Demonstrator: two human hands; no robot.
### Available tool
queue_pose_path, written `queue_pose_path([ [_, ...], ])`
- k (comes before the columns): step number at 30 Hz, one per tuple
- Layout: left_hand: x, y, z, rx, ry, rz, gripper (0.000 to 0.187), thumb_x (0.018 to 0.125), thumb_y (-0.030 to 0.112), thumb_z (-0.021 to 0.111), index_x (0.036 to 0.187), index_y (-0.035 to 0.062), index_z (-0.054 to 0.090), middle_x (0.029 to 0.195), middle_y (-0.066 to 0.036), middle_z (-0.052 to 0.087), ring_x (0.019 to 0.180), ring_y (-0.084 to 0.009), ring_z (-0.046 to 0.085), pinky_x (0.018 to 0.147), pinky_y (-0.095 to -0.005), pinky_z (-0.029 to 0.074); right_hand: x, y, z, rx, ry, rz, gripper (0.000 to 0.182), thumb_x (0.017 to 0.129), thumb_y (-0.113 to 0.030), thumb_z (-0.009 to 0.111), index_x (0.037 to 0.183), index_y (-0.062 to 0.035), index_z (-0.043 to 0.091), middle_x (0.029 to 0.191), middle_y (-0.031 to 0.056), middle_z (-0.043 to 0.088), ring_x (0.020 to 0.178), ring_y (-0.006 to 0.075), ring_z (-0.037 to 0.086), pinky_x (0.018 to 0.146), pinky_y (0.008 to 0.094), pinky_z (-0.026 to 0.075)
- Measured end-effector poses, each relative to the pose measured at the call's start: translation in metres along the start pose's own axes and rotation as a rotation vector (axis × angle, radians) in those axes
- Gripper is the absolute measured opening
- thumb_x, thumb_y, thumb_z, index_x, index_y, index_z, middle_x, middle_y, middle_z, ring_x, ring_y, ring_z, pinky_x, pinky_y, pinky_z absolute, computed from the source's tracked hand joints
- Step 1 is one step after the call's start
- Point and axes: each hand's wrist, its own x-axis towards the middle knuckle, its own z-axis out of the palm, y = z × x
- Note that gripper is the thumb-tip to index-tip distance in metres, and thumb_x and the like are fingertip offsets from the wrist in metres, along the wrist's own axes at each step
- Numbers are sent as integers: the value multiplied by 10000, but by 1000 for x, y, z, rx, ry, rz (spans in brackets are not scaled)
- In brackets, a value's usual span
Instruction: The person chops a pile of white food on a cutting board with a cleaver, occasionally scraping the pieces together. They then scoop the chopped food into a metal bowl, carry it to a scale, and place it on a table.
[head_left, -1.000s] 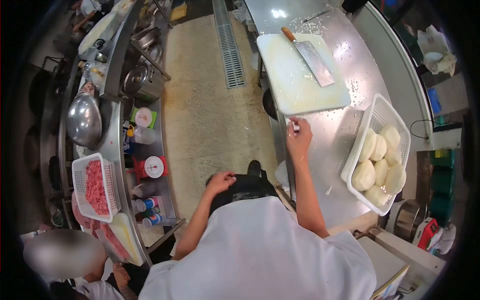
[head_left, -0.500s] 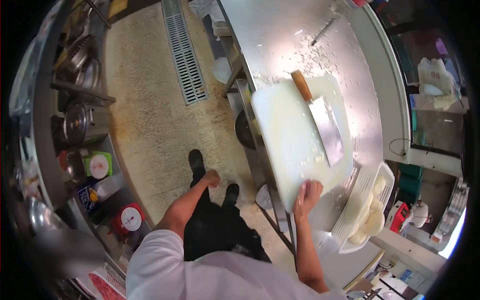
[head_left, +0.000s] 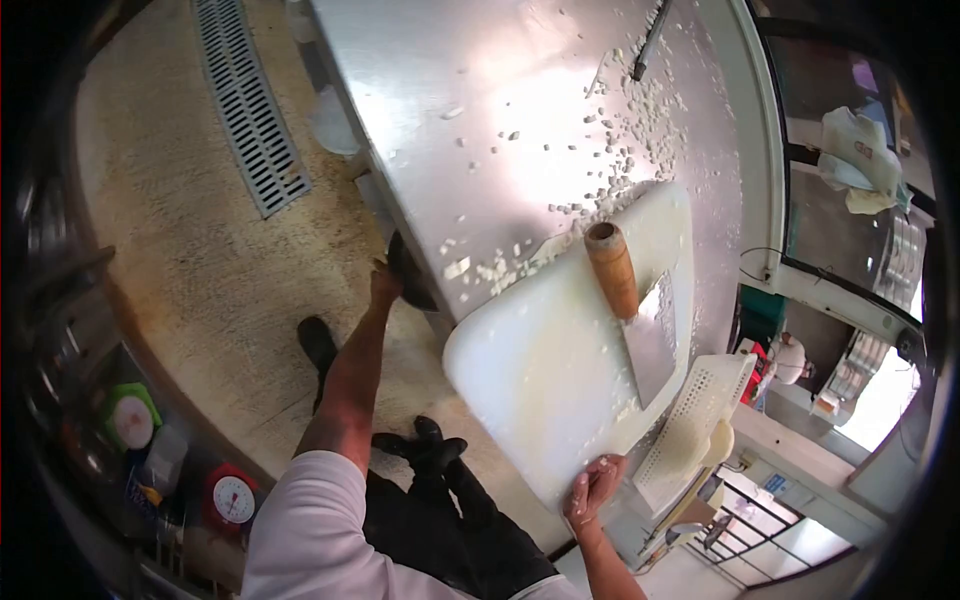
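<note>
My left hand [head_left: 386,286] is low beside the table's left edge, its fingers closed on the rim of a dark pan [head_left: 408,272] partly hidden under the tabletop. At the near corner of the white cutting board [head_left: 530,360], my right hand [head_left: 597,490] has loosely bent fingers with small white bits on them, and nothing shows in its grasp. A cleaver [head_left: 652,335] lies on the board, its wooden handle [head_left: 612,270] pointing away from me. White bits [head_left: 625,165] are scattered on the metal table [head_left: 430,60] beyond the board.
A perforated white basket [head_left: 690,430] holding pale rounded pieces stands right of the board. A thin dark tool [head_left: 652,42] lies at the table's far side. On the left are a red scale [head_left: 232,498] and a floor drain [head_left: 252,110]. A person [head_left: 787,358] is at the far right.
My left hand has moved forward from near my legs to the dark pan. My right hand remains near the board's close end. The view has shifted, and the table appears larger.
</note>
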Motion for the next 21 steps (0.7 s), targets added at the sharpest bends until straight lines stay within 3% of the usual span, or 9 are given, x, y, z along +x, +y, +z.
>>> queue_pose_path([
  [1, -6, 25, -6, -48, 141, -173, 725, 826, 246, 631, 1325, -166, 305, 1010, -323, 601, 865, -397, 637, 788, -446, 528, -2, 2, 0, -20, 1, 5, 168, 747, -173, 523, 816, -40, 448, 801, 146, 425, 785, 316, 416, 718, 440, 342],
  [3, 1, 41, -10, -203, 12, -173, 707, 824, 246, 636, 1310, -161, 325, 1004, -315, 606, 854, -391, 638, 779, -440, 528, -2, 10, 0, -100, 16, -130, 186, 733, -184, 537, 822, -41, 458, 801, 143, 430, 786, 313, 418, 713, 436, 347],
  [6, -11, 33, -10, -288, -85, -154, 680, 820, 247, 642, 1288, -154, 355, 997, -303, 615, 839, -382, 638, 765, -432, 529, 0, 5, -4, -95, -19, -67, 209, 710, -198, 560, 823, -52, 463, 806, 145, 442, 786, 307, 425, 708, 430, 350],
  [13, -64, -14, -48, -279, -84, -205, 619, 812, 248, 657, 1237, -138, 426, 979, -274, 635, 802, -361, 639, 733, -411, 529, 2, 5, -3, -77, -1, -82, 235, 684, -227, 588, 796, -62, 464, 782, 138, 443, 756, 298, 427, 687, 418, 337],
  [18, -82, 0, -105, -212, -49, -170, 576, 807, 249, 668, 1200, -126, 476, 966, -253, 649, 776, -346, 640, 710, -397, 529, 14, -7, -5, -52, -25, -68, 267, 690, -239, 608, 826, -40, 494, 796, 150, 461, 743, 318, 432, 690, 452, 343],
  [21, -105, 5, -169, -192, -48, -117, 552, 803, 249, 674, 1178, -119, 506, 959, -240, 657, 760, -337, 640, 696, -388, 530, 15, -2, -3, 74, 9, -56, 305, 721, -266, 615, 886, -20, 544, 835, 156, 497, 762, 343, 447, 716, 462, 359],
])
